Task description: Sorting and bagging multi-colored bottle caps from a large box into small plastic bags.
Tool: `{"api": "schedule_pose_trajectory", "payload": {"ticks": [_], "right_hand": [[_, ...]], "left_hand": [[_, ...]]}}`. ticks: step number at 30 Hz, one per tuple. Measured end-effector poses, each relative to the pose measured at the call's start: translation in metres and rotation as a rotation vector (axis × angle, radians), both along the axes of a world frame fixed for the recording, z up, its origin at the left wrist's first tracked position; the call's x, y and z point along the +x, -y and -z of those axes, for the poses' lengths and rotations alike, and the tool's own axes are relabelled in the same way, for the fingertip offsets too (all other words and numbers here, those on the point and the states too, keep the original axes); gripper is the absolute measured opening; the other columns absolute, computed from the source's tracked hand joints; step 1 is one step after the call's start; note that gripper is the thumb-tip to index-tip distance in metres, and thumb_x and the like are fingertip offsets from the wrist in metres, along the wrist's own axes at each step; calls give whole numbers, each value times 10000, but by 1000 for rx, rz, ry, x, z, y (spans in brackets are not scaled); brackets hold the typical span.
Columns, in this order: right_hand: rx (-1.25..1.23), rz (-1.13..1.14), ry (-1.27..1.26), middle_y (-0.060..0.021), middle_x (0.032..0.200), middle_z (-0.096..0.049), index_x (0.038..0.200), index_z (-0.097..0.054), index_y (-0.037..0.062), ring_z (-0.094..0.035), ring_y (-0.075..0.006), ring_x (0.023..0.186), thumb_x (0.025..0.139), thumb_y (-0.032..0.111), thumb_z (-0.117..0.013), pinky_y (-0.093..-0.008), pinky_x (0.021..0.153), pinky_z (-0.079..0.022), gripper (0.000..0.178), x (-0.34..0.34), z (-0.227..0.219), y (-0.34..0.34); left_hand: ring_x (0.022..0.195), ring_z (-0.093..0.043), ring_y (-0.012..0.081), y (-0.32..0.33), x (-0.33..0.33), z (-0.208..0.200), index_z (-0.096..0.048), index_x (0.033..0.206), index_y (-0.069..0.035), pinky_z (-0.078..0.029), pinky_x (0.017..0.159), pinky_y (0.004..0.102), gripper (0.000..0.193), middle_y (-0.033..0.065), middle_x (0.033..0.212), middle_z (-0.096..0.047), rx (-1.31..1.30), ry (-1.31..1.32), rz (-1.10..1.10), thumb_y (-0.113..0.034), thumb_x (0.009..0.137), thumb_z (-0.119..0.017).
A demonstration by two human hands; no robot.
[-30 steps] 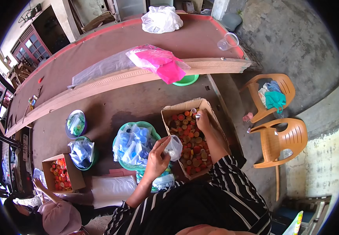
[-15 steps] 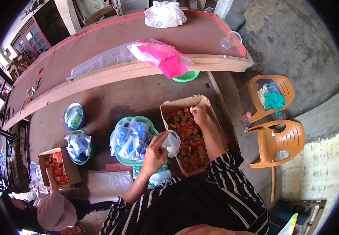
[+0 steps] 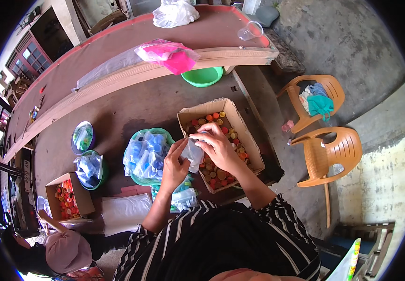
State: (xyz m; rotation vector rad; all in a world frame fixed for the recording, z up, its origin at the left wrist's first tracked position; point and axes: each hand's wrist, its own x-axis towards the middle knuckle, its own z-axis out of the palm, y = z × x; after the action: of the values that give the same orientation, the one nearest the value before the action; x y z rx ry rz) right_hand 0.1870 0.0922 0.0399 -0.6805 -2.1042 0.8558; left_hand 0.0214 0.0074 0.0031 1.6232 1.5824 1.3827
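My left hand (image 3: 176, 164) pinches the edge of a small clear plastic bag (image 3: 192, 156). My right hand (image 3: 217, 146) meets it at the bag's mouth, fingers closed together; what they hold, if anything, is too small to make out. Both hands are above the left edge of an open cardboard box (image 3: 236, 111). Many red, orange and brown bottle caps (image 3: 220, 177) lie loose inside it. Left of my hands, a green basin (image 3: 169, 136) holds clear bags of blue caps (image 3: 147, 154).
Further left are a green bowl (image 3: 104, 175) of bagged caps, a purple bowl (image 3: 73, 145) and a smaller cardboard box (image 3: 84, 196) of red caps, where another person (image 3: 66, 250) works. Flat plastic bags (image 3: 126, 213) lie near me. Orange chairs (image 3: 336, 157) stand right.
My right hand has risen out of the caps in the box and moved left to the bag's mouth. My left hand still holds the bag. The view has shifted; the other person's arm has moved.
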Motion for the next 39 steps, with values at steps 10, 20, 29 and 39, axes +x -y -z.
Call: {"api": "schedule_pose_trajectory", "payload": {"ticks": [10, 20, 29, 39], "right_hand": [[-108, 332, 154, -141, 1002, -646, 1118, -655, 69, -657, -276, 863, 968, 117, -569, -342, 779, -515, 180, 38, 90, -59], [20, 522, 1009, -128, 1179, -547, 1099, -638, 62, -511, -347, 1144, 870, 108, -655, -460, 949, -473, 235, 98, 225, -78], [-293, 332, -65, -102, 1087, -628, 1178, -605, 72, -645, -205, 919, 838, 70, -729, -314, 826, -512, 362, 62, 107, -27], [-207, 279, 84, -108, 899, -673, 1064, -678, 50, -668, -199, 857, 903, 162, -685, -349, 797, -522, 196, 57, 102, -48]], "left_hand": [[595, -536, 126, 18, -5, -4, -570, 1304, 25, -476, 599, 264, 597, 168, 1294, -592, 17, -48, -43, 85, 713, -506], [613, -548, 141, 14, 7, -10, -580, 1300, 8, -480, 632, 269, 594, 161, 1284, -593, 1, -41, 20, 87, 715, -508], [639, -571, 169, 9, 8, 1, -579, 1304, 1, -484, 645, 277, 585, 169, 1279, -588, -3, -45, 46, 80, 728, -514], [603, -549, 143, 9, 8, -5, -576, 1306, 1, -480, 621, 278, 598, 168, 1272, -595, -11, -58, 15, 78, 717, -507]]}}
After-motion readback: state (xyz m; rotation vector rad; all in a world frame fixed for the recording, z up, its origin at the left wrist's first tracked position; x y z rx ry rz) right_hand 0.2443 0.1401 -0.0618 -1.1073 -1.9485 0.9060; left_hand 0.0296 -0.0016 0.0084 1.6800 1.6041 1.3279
